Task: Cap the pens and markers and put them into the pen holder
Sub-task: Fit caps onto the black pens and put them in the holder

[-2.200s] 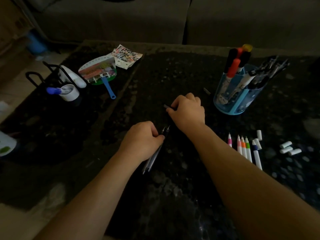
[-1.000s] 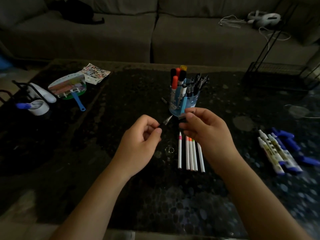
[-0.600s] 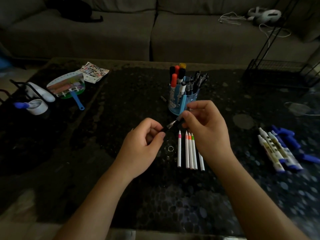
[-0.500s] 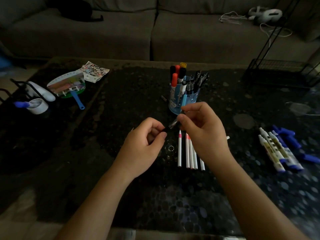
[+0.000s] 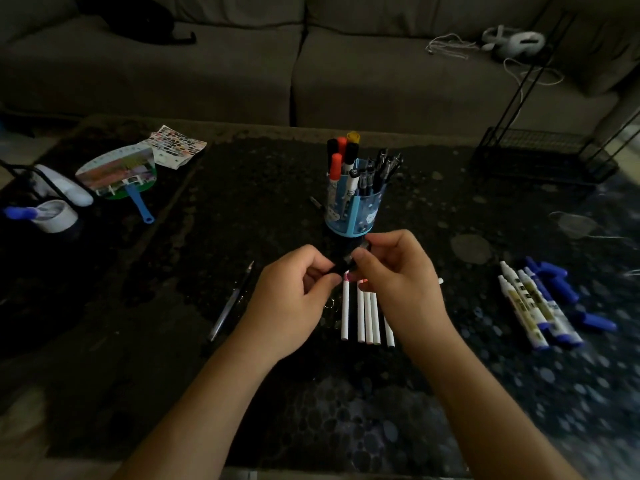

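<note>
Dark speckled table (image 5: 214, 216) before a grey sofa (image 5: 207, 74): left hand (image 5: 291, 299) and right hand (image 5: 398, 282), each curled in a pinch on one end of a black pen (image 5: 341, 267), raised just in front of the blue pen holder (image 5: 353, 218), seemingly aligned for capping.

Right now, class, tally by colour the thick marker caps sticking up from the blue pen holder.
In the pen holder:
Black caps: 2
Orange caps: 2
Yellow cap: 1
Total: 5
</note>
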